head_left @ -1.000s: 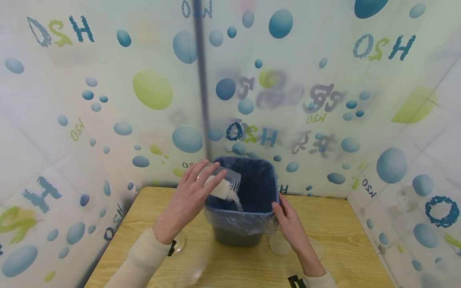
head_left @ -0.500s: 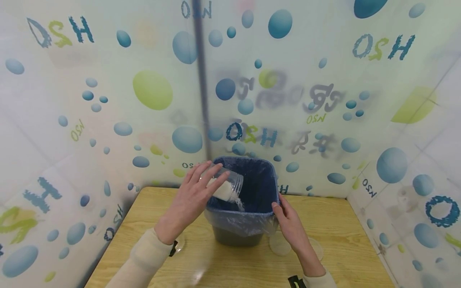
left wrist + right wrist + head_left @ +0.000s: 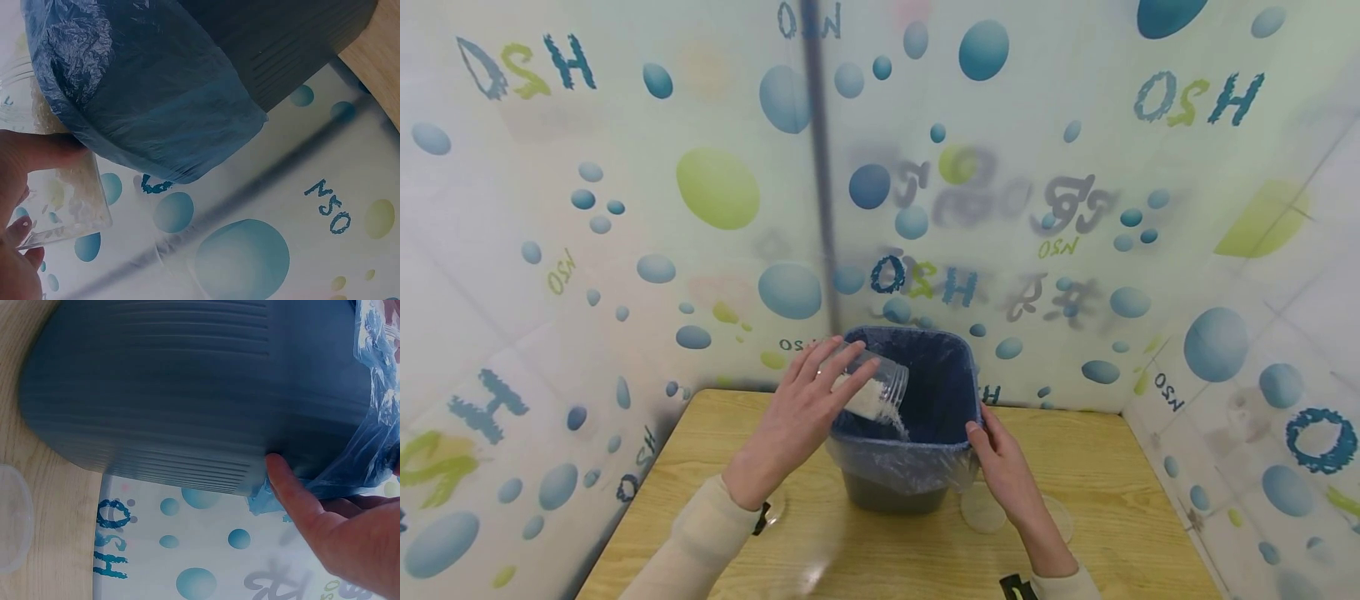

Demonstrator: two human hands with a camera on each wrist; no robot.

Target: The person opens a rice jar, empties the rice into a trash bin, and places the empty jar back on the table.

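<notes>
My left hand (image 3: 793, 417) holds a clear jar (image 3: 893, 379) of white granules (image 3: 867, 400) on its side, mouth tipped down over the bin. A thin white stream falls from the mouth into the opening. The left wrist view has the same jar (image 3: 81, 200) beside the bag-covered rim, with the thumb across it. The dark trash can (image 3: 895, 493) stands on the table, lined with a translucent blue bag (image 3: 910, 467) folded over its rim. At the right rim my right hand (image 3: 1006, 467) grips the bin, thumb in front; its other fingers are partly hidden in the right wrist view.
Two round clear lids lie on the wooden table (image 3: 880, 567): one lid (image 3: 982, 510) right of the bin, another lid (image 3: 1060, 518) behind the right forearm. A clear round piece (image 3: 775, 504) is partly hidden by the left wrist. A printed curtain (image 3: 715, 250) hangs behind the table.
My left hand has shifted slightly right with the jar, further over the bin. Granules keep falling, and less white shows inside the jar. My right hand stays on the rim.
</notes>
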